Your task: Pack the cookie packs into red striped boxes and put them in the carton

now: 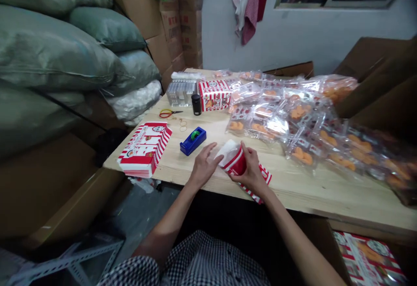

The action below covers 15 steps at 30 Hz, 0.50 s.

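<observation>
A red-and-white striped carton, partly folded, lies at the near edge of the wooden table. My right hand is closed round its red side, thumb on top. My left hand rests beside it with fingers stretched out, their tips touching the carton's white flap. A flat stack of the same striped cartons lies to the left. A blue tape dispenser sits just beyond my left hand.
Several clear packets of orange items cover the table's right half. A made-up striped box, black cylinder, clear trays, scissors and rubber bands sit at the back. Sacks and cardboard boxes stand to the left.
</observation>
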Available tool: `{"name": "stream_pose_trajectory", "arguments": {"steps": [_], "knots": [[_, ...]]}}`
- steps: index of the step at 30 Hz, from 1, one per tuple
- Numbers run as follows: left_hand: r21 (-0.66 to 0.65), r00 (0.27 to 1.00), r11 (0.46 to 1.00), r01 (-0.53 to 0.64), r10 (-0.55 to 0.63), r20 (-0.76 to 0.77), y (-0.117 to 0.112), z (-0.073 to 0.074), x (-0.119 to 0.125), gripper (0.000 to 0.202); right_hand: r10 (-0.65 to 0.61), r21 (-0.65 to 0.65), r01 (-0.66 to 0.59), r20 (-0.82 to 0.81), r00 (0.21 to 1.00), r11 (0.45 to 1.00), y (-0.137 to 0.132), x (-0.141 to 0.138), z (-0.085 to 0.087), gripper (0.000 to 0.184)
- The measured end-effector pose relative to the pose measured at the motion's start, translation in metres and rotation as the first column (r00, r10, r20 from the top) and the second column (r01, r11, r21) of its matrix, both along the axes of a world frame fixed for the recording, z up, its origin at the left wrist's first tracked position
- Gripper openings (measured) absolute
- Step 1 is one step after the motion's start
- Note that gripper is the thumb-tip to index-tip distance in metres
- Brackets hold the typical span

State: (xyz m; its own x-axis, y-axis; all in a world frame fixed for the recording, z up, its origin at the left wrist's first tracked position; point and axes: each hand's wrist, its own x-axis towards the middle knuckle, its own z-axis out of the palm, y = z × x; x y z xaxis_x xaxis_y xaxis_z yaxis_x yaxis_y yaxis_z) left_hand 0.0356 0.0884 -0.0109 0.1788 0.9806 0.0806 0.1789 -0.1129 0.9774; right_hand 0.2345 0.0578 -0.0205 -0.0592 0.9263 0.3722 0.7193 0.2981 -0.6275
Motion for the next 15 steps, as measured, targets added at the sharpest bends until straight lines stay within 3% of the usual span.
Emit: {"name": "stream_pose_trajectory", "arguments": {"steps": [1,3,6,9,10,12,14,15], "knots": [[0.037,1.0,0.999,-0.003,0.002,0.03,-0.008,0.008,0.0,0.069,-0.064,0.04,0.067,-0.074,0.995,0.997,-0.005,-0.005,0.007,0.126],[0.051,0.985,0.991,0.123,-0.128,0.117,-0.023,0.022,0.002,0.08,-0.182,0.089,0.206,-0.226,0.957,0.975,-0.019,-0.02,0.02,0.127],[0.056,0.901,0.935,0.35,-0.352,0.253,-0.036,0.035,0.009,0.056,-0.281,0.114,0.344,-0.373,0.884,0.932,-0.044,-0.042,0.026,0.127],[0.054,0.858,0.905,0.423,-0.419,0.298,-0.032,0.037,0.01,0.041,-0.329,0.081,0.421,-0.499,0.802,0.903,-0.057,-0.044,0.022,0.124],[0.037,0.845,0.894,0.446,-0.435,0.311,-0.03,0.036,0.009,0.04,-0.332,0.041,0.424,-0.556,0.762,0.905,-0.058,-0.04,0.02,0.115],[0.012,0.824,0.882,0.471,-0.446,0.349,-0.026,0.036,0.008,0.041,-0.307,-0.045,0.379,-0.678,0.668,0.924,-0.053,-0.029,0.019,0.081],[0.003,0.834,0.901,0.433,-0.402,0.378,-0.026,0.038,0.01,0.044,-0.256,-0.098,0.292,-0.778,0.574,0.951,-0.045,-0.021,0.023,0.04],[-0.006,0.856,0.925,0.379,-0.348,0.383,-0.027,0.04,0.013,0.043,-0.231,-0.106,0.254,-0.814,0.533,0.961,-0.042,-0.019,0.025,0.029]]}}
